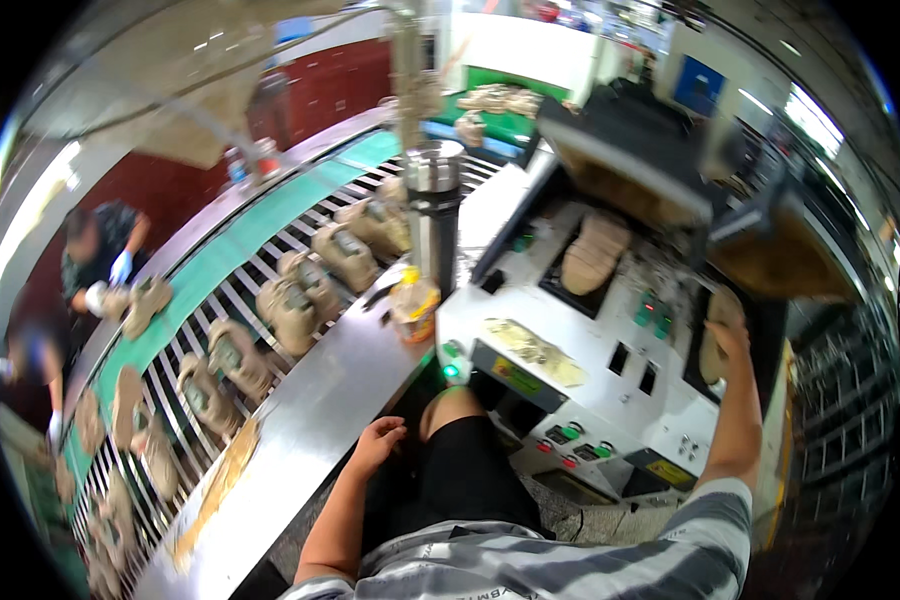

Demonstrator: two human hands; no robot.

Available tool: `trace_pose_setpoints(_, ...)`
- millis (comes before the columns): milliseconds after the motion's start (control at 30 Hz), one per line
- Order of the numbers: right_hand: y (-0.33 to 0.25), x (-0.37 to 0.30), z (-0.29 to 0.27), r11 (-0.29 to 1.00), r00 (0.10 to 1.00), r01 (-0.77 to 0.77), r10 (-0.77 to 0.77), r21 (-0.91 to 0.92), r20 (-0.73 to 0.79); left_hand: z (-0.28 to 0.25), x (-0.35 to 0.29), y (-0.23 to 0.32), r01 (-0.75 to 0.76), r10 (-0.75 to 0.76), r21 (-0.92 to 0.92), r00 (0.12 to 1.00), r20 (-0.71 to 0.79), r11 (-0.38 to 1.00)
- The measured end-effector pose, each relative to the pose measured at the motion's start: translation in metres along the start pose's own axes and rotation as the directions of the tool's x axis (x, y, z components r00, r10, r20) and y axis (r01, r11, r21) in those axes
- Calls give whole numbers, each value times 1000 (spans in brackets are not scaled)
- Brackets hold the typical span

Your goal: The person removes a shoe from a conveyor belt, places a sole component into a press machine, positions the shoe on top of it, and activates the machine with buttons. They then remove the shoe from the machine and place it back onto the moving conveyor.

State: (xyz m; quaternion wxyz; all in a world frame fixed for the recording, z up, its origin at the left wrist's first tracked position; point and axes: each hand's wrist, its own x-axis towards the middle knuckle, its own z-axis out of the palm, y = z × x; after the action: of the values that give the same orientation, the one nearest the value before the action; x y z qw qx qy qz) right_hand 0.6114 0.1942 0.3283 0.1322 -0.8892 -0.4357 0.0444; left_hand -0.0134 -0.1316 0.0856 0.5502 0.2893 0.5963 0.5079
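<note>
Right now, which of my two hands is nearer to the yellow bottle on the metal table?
Left. Your left hand is below the yellow bottle in the picture, not touching it. Your right hand is farther, well to the bottle's right, on a beige shoe.

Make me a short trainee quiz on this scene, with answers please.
1. True or false: the left hand grips the bottle.

2. What is the right hand touching?
A) the steel column
B) a beige shoe
C) the person's knee

3. Fill in: the slatted conveyor runs along the person's ____ side.

Key: 1. False; it is loosely curled and holds nothing. 2. B. 3. Left.
</note>
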Motion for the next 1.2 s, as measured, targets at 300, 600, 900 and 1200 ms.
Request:
trace_pose_setpoints(300,43,21,40,984,965,-179,174,-8,-195,-122,-126,-36,-107,-40,-249,853,-521,962)
trace_pose_setpoints(600,87,-142,72,878,547,469,-206,93,-812,-55,-85,-6,-148,143,-22,977,-158,989)
trace_pose_setpoints(900,49,-266,163,416,852,155,-516,896,92,30,-93,-18,-280,352,-232,853,384,932)
trace_pose_setpoints(1200,-180,-588,83,226,-341,187,-898,956,279,-100,-186,75,-493,371,-734,863,-344,467)
